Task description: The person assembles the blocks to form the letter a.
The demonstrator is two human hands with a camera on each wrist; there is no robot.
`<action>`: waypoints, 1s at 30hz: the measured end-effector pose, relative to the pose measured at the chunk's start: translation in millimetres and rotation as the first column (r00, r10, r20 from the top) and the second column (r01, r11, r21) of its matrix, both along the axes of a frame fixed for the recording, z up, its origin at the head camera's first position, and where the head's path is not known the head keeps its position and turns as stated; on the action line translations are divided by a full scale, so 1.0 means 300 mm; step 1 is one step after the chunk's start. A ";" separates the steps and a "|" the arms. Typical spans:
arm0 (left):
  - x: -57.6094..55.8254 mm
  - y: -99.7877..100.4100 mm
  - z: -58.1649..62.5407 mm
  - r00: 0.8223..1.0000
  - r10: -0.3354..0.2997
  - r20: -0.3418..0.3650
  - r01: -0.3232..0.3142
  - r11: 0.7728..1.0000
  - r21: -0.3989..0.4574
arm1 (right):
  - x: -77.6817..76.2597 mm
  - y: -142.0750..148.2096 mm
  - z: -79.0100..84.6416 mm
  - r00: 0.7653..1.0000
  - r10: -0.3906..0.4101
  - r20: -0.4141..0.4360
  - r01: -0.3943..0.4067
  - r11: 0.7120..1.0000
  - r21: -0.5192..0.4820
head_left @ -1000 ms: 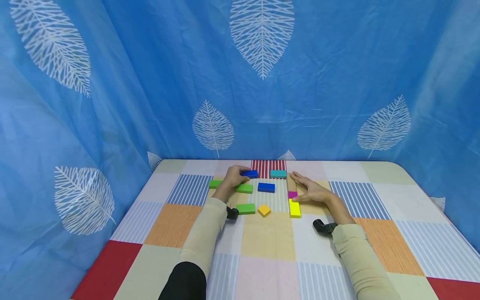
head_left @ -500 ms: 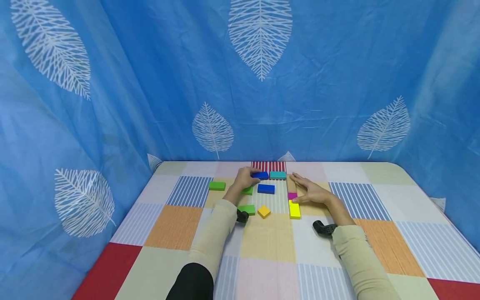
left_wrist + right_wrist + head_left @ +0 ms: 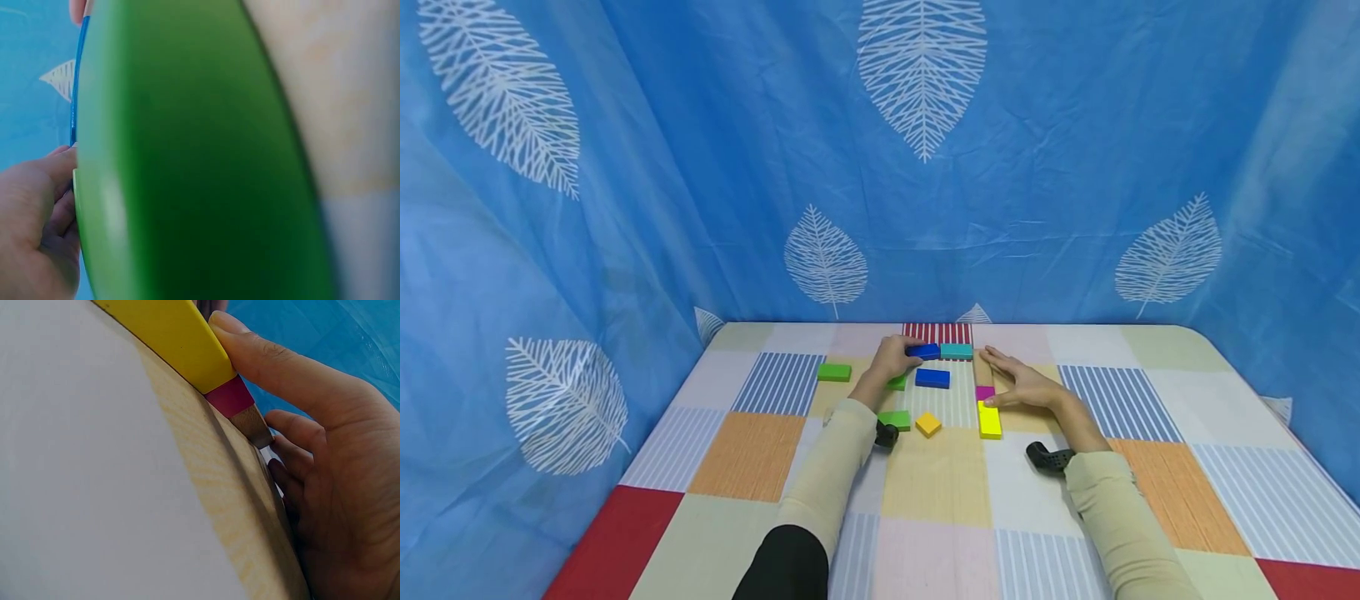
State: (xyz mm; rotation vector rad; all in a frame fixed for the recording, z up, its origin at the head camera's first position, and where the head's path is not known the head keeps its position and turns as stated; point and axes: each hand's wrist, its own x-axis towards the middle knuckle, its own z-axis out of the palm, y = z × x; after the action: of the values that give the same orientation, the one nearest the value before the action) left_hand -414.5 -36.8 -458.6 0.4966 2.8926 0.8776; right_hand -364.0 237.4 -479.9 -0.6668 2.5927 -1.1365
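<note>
My left hand (image 3: 891, 358) pinches a blue block (image 3: 927, 352) between thumb and fingers, its right end against or very close to a teal block (image 3: 957, 352). My right hand (image 3: 1028, 387) rests beside a column of blocks: natural wood (image 3: 983, 368), magenta (image 3: 985, 392) and yellow (image 3: 990, 421). In the right wrist view the thumb (image 3: 265, 359) touches the yellow block's edge, and the other fingers lie near the wooden block (image 3: 253, 425). A second blue block (image 3: 932, 378) lies in front of the held one. A green block (image 3: 206, 156) fills most of the left wrist view.
One green block (image 3: 834, 372) lies left of my left hand; another (image 3: 897, 383) is partly hidden by it. A third green block (image 3: 897, 421) and a tilted orange-yellow square block (image 3: 928, 425) lie nearer. A blue curtain (image 3: 1015, 250) stands behind the patchwork-covered table (image 3: 940, 483).
The left hand has slid the blue block rightward to the teal block, uncovering the leftmost green block and partly covering two others. My right hand stays in place.
</note>
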 end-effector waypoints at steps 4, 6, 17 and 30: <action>0.001 0.002 -0.004 1.000 -0.008 -0.006 0.008 1.000 -0.029 | 0.002 -0.002 -0.003 1.000 -0.001 0.007 0.001 1.000 -0.005; 0.000 0.001 -0.007 1.000 -0.008 -0.008 0.007 0.999 -0.040 | 0.003 -0.002 -0.004 1.000 -0.001 0.008 0.001 1.000 -0.006; 0.011 -0.029 -0.013 0.998 0.013 -0.067 -0.007 0.996 0.087 | 0.007 -0.005 -0.006 1.000 0.006 -0.004 -0.006 1.000 0.000; 0.090 -0.022 0.000 0.990 -0.126 -0.071 0.141 0.946 0.293 | -0.001 -0.003 0.005 1.000 -0.006 0.011 0.006 1.000 0.005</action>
State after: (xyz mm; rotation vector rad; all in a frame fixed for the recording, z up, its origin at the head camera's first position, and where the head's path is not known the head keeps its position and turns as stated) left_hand -387.5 -43.3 -458.6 0.7397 2.7392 1.3031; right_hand -364.4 236.5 -478.5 -0.6510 2.5892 -1.1321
